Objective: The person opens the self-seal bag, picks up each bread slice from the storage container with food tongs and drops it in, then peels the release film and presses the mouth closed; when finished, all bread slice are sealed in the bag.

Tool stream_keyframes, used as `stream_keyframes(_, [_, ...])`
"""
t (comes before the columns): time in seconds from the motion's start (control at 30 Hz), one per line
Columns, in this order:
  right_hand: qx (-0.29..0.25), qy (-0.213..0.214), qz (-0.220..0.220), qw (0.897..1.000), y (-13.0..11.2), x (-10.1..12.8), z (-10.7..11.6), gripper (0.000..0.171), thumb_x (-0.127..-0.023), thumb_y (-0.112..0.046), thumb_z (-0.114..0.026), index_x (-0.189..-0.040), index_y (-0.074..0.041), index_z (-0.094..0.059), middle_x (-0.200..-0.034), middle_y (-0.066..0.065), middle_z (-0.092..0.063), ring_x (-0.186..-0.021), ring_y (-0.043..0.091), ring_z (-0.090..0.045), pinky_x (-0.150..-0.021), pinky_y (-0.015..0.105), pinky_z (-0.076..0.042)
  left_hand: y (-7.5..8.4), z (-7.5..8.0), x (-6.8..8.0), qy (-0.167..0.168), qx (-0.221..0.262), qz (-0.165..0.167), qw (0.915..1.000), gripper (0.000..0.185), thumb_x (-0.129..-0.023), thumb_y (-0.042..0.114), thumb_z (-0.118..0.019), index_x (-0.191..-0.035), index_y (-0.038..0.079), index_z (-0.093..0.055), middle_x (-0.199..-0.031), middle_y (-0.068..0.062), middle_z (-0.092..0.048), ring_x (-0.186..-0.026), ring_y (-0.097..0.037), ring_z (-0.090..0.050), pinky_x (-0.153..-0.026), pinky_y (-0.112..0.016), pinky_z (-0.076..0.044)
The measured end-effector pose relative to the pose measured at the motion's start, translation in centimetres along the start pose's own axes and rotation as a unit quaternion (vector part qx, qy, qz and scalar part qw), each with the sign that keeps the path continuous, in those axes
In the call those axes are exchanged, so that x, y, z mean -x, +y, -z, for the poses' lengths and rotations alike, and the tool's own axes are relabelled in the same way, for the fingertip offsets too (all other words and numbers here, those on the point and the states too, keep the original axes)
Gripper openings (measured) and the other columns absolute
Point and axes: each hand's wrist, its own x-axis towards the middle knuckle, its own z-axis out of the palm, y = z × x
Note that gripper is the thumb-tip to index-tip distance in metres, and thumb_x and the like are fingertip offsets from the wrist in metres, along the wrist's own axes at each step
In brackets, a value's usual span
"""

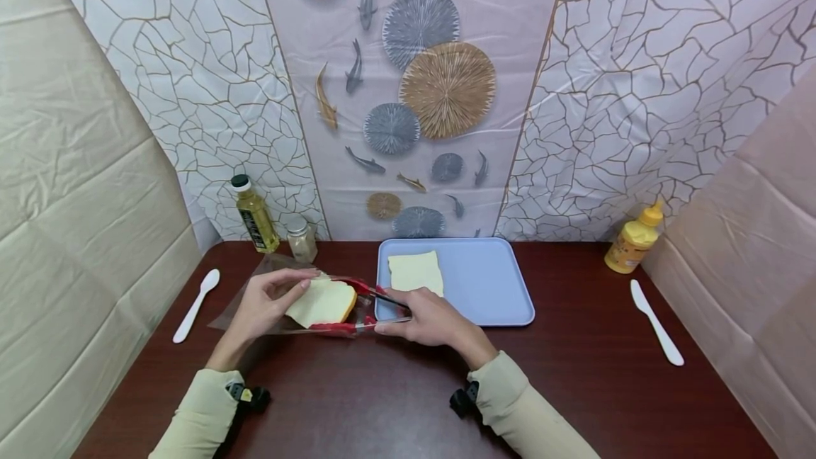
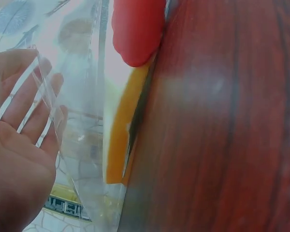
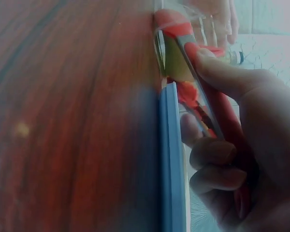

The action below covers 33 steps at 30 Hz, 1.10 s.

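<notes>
My left hand point(image 1: 268, 299) pinches the edge of a clear plastic bag point(image 1: 224, 319) on the table's left side. Inside the bag lies a pale bread slice point(image 1: 319, 303) with an orange-brown crust, which also shows in the left wrist view as crust point(image 2: 120, 137). My right hand point(image 1: 433, 319) grips a pair of tongs point(image 3: 210, 99) with red tips and metal arms. The tongs' tips reach into the bag's mouth, one along each side of the slice. Another bread slice point(image 1: 416, 272) lies on a light blue tray point(image 1: 487, 282), partly behind the right hand.
An oil bottle point(image 1: 256, 217) and a small shaker jar point(image 1: 302, 239) stand at the back left. A white spoon point(image 1: 196, 305) lies on the far left. On the right are a yellow squeeze bottle point(image 1: 633, 239) and a white plastic knife point(image 1: 656, 323).
</notes>
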Motion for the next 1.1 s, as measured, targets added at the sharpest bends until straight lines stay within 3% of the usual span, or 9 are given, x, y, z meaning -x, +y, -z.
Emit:
stream_keyframes(0.13, [-0.024, -0.004, 0.002, 1.0, 0.13, 0.07, 0.02, 0.084, -0.096, -0.068, -0.072, -0.163, -0.022, -0.05, -0.07, -0.003, -0.051, -0.067, 0.009, -0.044, -0.062, 0.025, -0.04, 0.0, -0.13, -0.02, -0.009, -0.008, 0.008, 0.9999, 0.023, -0.105, 0.015, -0.074, -0.126, 0.011, -0.08, -0.134, -0.01, -0.078, -0.133, -0.011, -0.069, -0.111, -0.016, -0.05])
stream_keyframes(0.2, [-0.036, -0.003, 0.008, 0.999, 0.32, 0.07, 0.02, 0.084, -0.096, -0.068, -0.072, -0.163, -0.023, -0.05, -0.069, -0.005, -0.046, -0.064, 0.007, -0.041, -0.06, 0.024, -0.038, -0.01, -0.16, 0.0, -0.011, -0.011, 0.011, 0.9998, 0.022, -0.105, 0.017, -0.074, -0.126, 0.013, -0.08, -0.134, -0.01, -0.078, -0.134, -0.009, -0.068, -0.113, -0.015, -0.047])
stream_keyframes(0.5, [-0.048, -0.001, 0.016, 0.999, 0.67, -0.09, -0.1, 0.083, -0.096, -0.067, -0.073, -0.163, -0.025, -0.049, -0.071, -0.005, -0.045, -0.067, 0.007, -0.042, -0.061, 0.024, -0.038, -0.04, -0.15, 0.04, -0.022, 0.018, 0.009, 0.9995, 0.023, -0.104, 0.011, -0.074, -0.125, 0.003, -0.079, -0.132, -0.013, -0.078, -0.131, -0.019, -0.07, -0.112, -0.026, -0.054])
stream_keyframes(0.7, [-0.041, 0.005, 0.015, 0.999, 0.74, -0.22, -0.45, 0.082, -0.096, -0.068, -0.072, -0.163, -0.027, -0.049, -0.072, -0.009, -0.042, -0.07, 0.008, -0.043, -0.062, 0.024, -0.038, 0.16, -0.11, 0.09, -0.027, 0.007, 0.025, 0.9993, 0.022, -0.104, 0.014, -0.075, -0.125, 0.009, -0.08, -0.133, -0.007, -0.078, -0.133, -0.014, -0.069, -0.115, -0.03, -0.052])
stream_keyframes(1.1, [-0.019, 0.015, 0.02, 1.0, 0.13, -0.12, -0.38, 0.08, -0.097, -0.066, -0.072, -0.162, -0.024, -0.051, -0.073, -0.008, -0.047, -0.075, 0.009, -0.048, -0.067, 0.026, -0.042, 0.05, -0.27, -0.06, -0.025, -0.006, 0.005, 0.9997, 0.021, -0.105, 0.015, -0.074, -0.125, 0.014, -0.081, -0.131, -0.008, -0.079, -0.13, -0.009, -0.07, -0.115, -0.022, -0.049])
